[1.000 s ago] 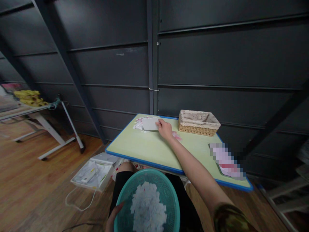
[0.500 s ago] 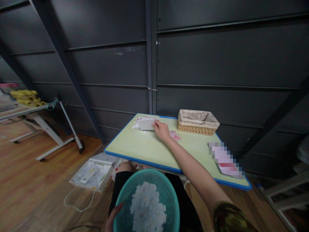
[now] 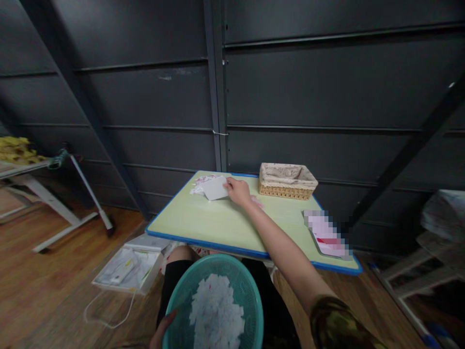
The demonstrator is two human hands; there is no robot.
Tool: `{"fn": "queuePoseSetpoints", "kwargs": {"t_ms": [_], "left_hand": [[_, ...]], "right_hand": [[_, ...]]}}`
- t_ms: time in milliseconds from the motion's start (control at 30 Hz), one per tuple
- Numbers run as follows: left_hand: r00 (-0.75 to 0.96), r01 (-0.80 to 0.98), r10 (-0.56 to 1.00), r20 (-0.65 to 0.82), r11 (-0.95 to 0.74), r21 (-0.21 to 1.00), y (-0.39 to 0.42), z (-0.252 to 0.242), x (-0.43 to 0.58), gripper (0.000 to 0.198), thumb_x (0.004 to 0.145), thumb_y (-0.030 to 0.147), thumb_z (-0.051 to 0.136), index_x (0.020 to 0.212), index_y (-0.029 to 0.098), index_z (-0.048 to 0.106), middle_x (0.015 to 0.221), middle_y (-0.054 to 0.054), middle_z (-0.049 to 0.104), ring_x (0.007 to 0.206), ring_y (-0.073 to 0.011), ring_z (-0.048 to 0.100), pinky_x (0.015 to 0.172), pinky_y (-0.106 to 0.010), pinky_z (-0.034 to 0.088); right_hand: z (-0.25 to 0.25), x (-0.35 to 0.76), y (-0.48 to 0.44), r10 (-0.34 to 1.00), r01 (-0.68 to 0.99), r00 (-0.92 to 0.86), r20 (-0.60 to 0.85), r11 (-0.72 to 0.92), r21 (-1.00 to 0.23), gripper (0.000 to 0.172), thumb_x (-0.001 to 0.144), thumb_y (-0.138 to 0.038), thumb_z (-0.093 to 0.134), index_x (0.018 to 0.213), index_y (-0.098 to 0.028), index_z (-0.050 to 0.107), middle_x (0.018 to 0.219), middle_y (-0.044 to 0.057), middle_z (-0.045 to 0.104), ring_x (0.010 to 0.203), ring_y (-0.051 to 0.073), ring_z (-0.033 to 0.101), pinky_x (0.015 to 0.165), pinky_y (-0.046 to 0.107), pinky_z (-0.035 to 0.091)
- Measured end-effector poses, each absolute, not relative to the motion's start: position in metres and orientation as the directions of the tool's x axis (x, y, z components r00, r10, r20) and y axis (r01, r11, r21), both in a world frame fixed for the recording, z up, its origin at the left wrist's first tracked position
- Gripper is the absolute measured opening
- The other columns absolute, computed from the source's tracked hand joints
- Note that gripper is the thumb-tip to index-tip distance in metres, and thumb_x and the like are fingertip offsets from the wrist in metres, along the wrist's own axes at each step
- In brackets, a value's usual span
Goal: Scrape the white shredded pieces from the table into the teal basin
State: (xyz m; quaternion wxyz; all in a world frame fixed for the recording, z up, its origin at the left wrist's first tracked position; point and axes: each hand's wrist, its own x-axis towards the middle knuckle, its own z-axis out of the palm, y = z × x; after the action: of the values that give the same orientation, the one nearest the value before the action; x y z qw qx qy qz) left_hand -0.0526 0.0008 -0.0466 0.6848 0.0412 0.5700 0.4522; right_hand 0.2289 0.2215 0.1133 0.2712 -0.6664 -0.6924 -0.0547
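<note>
My right hand pinches the right edge of a thin, pale grey rectangular card above the table's back left. Behind the card lies a heap of small white pieces with red marks, partly covered by it. A small pinkish patch shows beside my right wrist. On my lap sits a round green plastic basket, holding a pile of small white pieces. My left hand grips its left rim, the fingers partly seen through the basket's wall.
A pale yellow table with a blue edge stands before me. On it are a cloth-lined wicker basket and a blurred-out pink and white flat object. An open white box with a cord lies on the floor at left.
The card has tilted more upright toward me, showing more of its face. My right hand still holds it. The whole view has shifted slightly, moving the table leftward.
</note>
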Motion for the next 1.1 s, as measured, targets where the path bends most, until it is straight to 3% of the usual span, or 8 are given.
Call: {"fn": "queuePoseSetpoints", "kwargs": {"t_ms": [200, 400, 667, 800, 1000, 1100], "left_hand": [[0.023, -0.604, 0.578, -0.816, 0.658, 0.449, 0.003, -0.046, -0.053, 0.063, 0.064, 0.022, 0.066, 0.124, 0.006, 0.054, 0.076, -0.009, 0.076, 0.088, -0.0336, 0.067, 0.087, -0.049, 0.048], [-0.075, -0.532, 0.674, -0.735, 0.597, 0.601, -0.004, -0.040, -0.050, 0.064, 0.065, 0.022, 0.067, 0.126, 0.008, 0.052, 0.081, -0.009, 0.076, 0.090, -0.0318, 0.067, 0.089, -0.046, 0.047], [0.117, -0.644, 0.596, -0.794, 0.654, 0.396, 0.002, -0.044, -0.053, 0.071, 0.071, 0.027, 0.064, 0.135, 0.008, 0.040, 0.089, -0.010, 0.076, 0.088, -0.0313, 0.068, 0.089, -0.046, 0.048], [0.070, -0.629, 0.606, -0.792, 0.643, 0.436, 0.001, -0.046, -0.055, 0.072, 0.070, 0.028, 0.066, 0.134, 0.006, 0.041, 0.088, -0.010, 0.076, 0.088, -0.0291, 0.068, 0.088, -0.042, 0.048], [-0.010, -0.591, 0.642, -0.767, 0.615, 0.522, 0.002, -0.051, -0.057, 0.061, 0.073, 0.025, 0.063, 0.128, 0.004, 0.048, 0.091, -0.012, 0.075, 0.092, -0.0313, 0.067, 0.090, -0.045, 0.047], [0.057, -0.600, 0.626, -0.778, 0.644, 0.474, 0.003, -0.056, -0.059, 0.064, 0.073, 0.027, 0.063, 0.129, 0.002, 0.046, 0.091, -0.013, 0.075, 0.091, -0.0321, 0.067, 0.090, -0.046, 0.047]], "right_hand": [[0.110, 0.237, 0.226, 0.873, 0.945, 0.141, 0.467, 0.022, -0.326, 0.031, 0.092, -0.034, 0.037, 0.107, -0.021, 0.061, 0.100, 0.008, 0.069, 0.091, 0.022, 0.062, 0.075, 0.028, 0.038], [0.111, 0.236, 0.225, 0.885, 0.947, 0.141, 0.443, 0.009, -0.320, 0.031, 0.091, -0.035, 0.038, 0.104, -0.021, 0.062, 0.097, 0.008, 0.069, 0.090, 0.023, 0.061, 0.074, 0.028, 0.038], [0.111, 0.235, 0.225, 0.888, 0.943, 0.150, 0.434, 0.004, -0.333, 0.031, 0.091, -0.034, 0.039, 0.104, -0.020, 0.063, 0.098, 0.009, 0.069, 0.090, 0.022, 0.061, 0.073, 0.028, 0.037], [0.112, 0.238, 0.226, 0.878, 0.936, 0.172, 0.447, -0.004, -0.351, 0.031, 0.090, -0.033, 0.038, 0.104, -0.020, 0.063, 0.099, 0.009, 0.069, 0.091, 0.022, 0.061, 0.074, 0.027, 0.037], [0.114, 0.239, 0.226, 0.883, 0.939, 0.175, 0.436, -0.017, -0.343, 0.031, 0.089, -0.033, 0.040, 0.105, -0.020, 0.063, 0.100, 0.009, 0.069, 0.093, 0.023, 0.061, 0.075, 0.028, 0.038], [0.114, 0.237, 0.225, 0.890, 0.945, 0.162, 0.426, -0.015, -0.327, 0.031, 0.089, -0.033, 0.040, 0.105, -0.021, 0.063, 0.101, 0.009, 0.069, 0.093, 0.022, 0.061, 0.075, 0.028, 0.038]]}}
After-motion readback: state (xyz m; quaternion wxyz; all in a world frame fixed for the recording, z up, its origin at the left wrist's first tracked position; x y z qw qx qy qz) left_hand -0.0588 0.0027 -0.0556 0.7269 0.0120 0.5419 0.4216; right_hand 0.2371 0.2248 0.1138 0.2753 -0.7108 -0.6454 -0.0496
